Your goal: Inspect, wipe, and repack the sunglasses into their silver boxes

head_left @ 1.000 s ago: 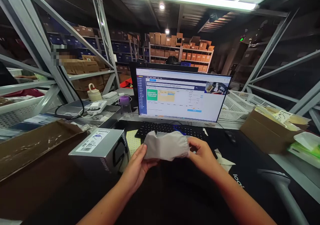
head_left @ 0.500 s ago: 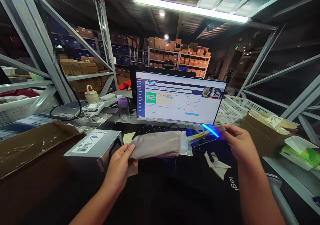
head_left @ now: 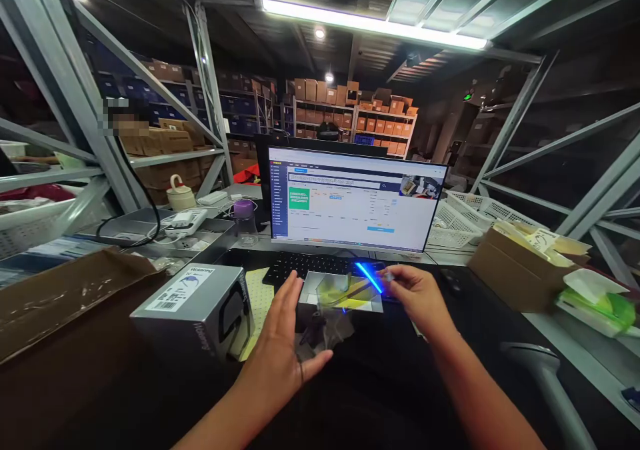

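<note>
My right hand (head_left: pixel 417 298) is closed in a pinch on the end of a yellowish see-through piece (head_left: pixel 345 293), with a glowing blue strip (head_left: pixel 369 277) beside my fingertips; its exact kind is unclear. Behind that piece lies a pale flat sheet (head_left: pixel 311 289) near the keyboard (head_left: pixel 285 268). My left hand (head_left: pixel 277 333) is open, thumb and fingers spread, beside a blurred greyish translucent item (head_left: pixel 327 330) on the black mat; whether they touch I cannot tell. Left of this hand stands a silver box (head_left: pixel 187 310) with a white label, on or beside a yellow dotted sheet (head_left: pixel 257 300).
A monitor (head_left: pixel 350 203) stands behind the keyboard. To the right are a handheld scanner (head_left: pixel 535 360), a mouse (head_left: pixel 450 280), a cardboard box (head_left: pixel 500 263) and a tissue pack (head_left: pixel 590 303). A large open carton (head_left: pixel 75 297) borders the left side.
My left hand has let go of the grey cloth pouch and opened. My right hand has moved left and slightly down with the yellowish piece.
</note>
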Available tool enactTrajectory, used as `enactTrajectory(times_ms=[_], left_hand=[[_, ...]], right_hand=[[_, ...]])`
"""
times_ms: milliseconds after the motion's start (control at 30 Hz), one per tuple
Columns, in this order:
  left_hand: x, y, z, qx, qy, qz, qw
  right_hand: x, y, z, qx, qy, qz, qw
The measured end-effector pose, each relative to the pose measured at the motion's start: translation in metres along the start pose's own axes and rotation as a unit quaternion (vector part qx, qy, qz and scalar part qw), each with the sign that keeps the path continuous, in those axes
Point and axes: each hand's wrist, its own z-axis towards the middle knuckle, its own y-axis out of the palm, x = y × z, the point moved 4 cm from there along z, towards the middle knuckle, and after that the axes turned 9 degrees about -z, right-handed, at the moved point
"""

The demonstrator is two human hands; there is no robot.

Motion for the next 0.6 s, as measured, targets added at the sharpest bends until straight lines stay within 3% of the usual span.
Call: enactTrajectory(times_ms=[67,167,267,400,500,600], left_hand=[[0.004,-0.004,0.011,-0.009,-0.005,-0.031,0.999],[0.015,-0.005,0.031,-0.068,0.004,-0.067,0.995],[0.022,-0.005,0.049,-0.107,-0.029,-0.106,0.988],[0.027,-0.007,0.066,-0.094,-0.091,-0.191,0.973],[0.023,-0.005,0.072,-0.101,-0.168,-0.308,0.931],[0.012,-0.003,0.072,-0.095,-0.254,-0.439,0.856]], right_hand=[[-0.002,0.016,-0.01,-0.022,-0.02,-0.035,0.999],[-0.008,0.029,-0.022,-0.054,-0.045,-0.057,0.996],[-0.009,0.03,-0.021,-0.099,-0.018,-0.005,0.995],[-0.002,0.022,-0.009,-0.181,0.036,0.063,0.981],[0.003,0.014,-0.004,-0.233,0.033,0.087,0.968],[0.004,0.004,-0.003,-0.268,0.041,0.102,0.957]])
